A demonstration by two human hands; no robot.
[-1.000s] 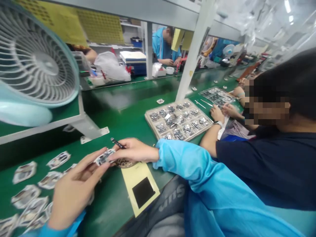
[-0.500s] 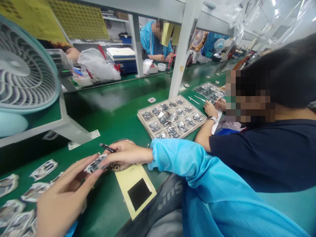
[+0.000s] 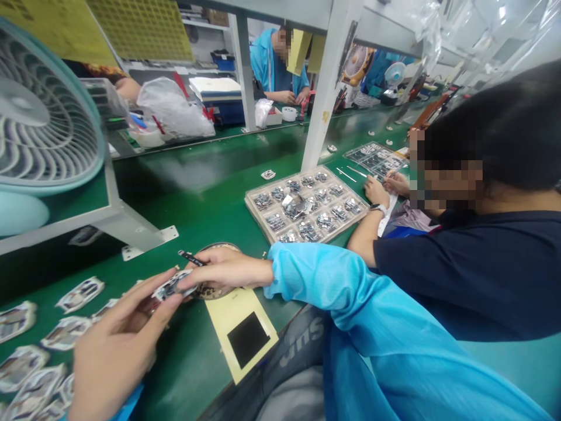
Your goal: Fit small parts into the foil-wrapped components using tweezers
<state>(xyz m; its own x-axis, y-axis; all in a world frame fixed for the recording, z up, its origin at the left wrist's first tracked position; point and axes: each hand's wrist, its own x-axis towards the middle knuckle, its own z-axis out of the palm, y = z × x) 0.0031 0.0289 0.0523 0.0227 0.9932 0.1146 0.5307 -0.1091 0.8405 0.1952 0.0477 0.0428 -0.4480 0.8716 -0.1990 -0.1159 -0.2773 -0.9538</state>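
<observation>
Between the thumb and fingers of my left hand point(image 3: 118, 345) is a small white-framed part point(image 3: 172, 285) with dark and silvery pieces inside. My right hand point(image 3: 219, 268) presses its thumb onto that part and also holds black tweezers point(image 3: 191, 258), whose blunt end sticks out past the fingers. The tweezers' tips are hidden. Beneath my right hand lies a round dish point(image 3: 219, 290) of tiny light-coloured pieces. Several similar white-framed parts point(image 3: 81, 294) lie on the green table at the left.
A clear compartment tray point(image 3: 263, 221) of small metal pieces stands beyond my right arm. A yellow sheet with a black square point(image 3: 214, 310) lies at the table edge. A fan point(image 3: 48, 117) and metal post point(image 3: 322, 99) stand nearby. A co-worker's arm point(image 3: 368, 231) is at the right.
The view has shifted slightly. My two hands stay together at the white-framed part, and its tilt looks a little different. Nothing has been let go.
</observation>
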